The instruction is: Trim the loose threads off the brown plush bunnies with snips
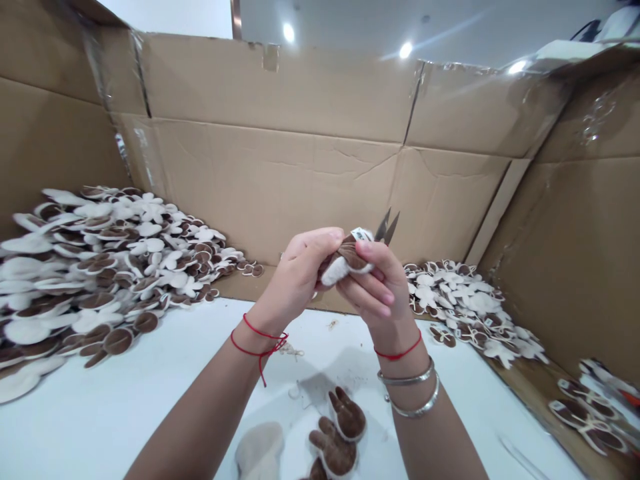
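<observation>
My left hand (297, 270) is closed on a small brown-and-white plush piece (353, 259), held up in front of the cardboard wall. A white printed label (362, 235) shows at the top of the piece. My right hand (383, 290) also pinches the piece between thumb and fingers. Out of that same hand stick the pointed metal blades of small scissors (388, 229), tips upward and slightly apart; their handles are hidden in the palm. Below, on the white table, lie several brown rabbit-shaped plush pieces (336, 448) beside a pale one (260, 450).
A big heap of brown and white plush pieces (125, 250) fills the left side. At the right lies a smaller heap (457, 290), with more pieces (590, 413) nearer. Cardboard walls (275, 180) enclose the white table (150, 380). Thread scraps (293, 350) lie between my arms.
</observation>
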### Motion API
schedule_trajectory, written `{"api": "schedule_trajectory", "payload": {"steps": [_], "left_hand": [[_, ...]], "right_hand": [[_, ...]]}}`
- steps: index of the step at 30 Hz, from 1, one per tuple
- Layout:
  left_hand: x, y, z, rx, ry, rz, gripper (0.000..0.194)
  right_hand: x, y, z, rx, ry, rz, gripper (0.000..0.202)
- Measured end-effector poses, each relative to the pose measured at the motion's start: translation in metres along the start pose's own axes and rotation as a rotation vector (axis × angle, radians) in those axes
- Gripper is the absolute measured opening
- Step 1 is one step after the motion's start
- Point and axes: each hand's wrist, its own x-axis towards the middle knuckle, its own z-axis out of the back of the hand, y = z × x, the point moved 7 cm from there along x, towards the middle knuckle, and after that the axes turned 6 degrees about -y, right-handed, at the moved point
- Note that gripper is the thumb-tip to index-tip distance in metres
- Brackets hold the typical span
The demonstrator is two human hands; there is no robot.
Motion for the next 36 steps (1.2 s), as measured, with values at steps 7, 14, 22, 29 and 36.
{"api": "schedule_trajectory", "payload": {"steps": [7, 14, 22, 29, 36], "left_hand": [[0.005, -0.006, 0.006, 0.225, -0.07, -0.157, 0.043], [0.0, -0.007, -0.012, 0.255, 0.158, -0.104, 0.041], [-0.011, -0.001, -0.014, 0.041, 0.179, 0.137, 0.034], [-0.014, 0.002, -0.006, -0.147, 0.106, 0.223, 0.031], [-0.015, -0.001, -0.006, -0.219, 0.026, 0.244, 0.033]], "right_hand": [[-0.006, 0.029, 0.02, -1.018, -0.458, 0.131, 0.048], [-0.009, 0.03, 0.03, -0.94, -0.383, 0.022, 0.049], [-0.012, 0.017, 0.021, -0.593, -0.293, -0.024, 0.049], [-0.011, 0.006, 0.002, -0.283, -0.253, -0.053, 0.046], [-0.011, -0.005, -0.008, -0.094, -0.245, -0.098, 0.045]]}}
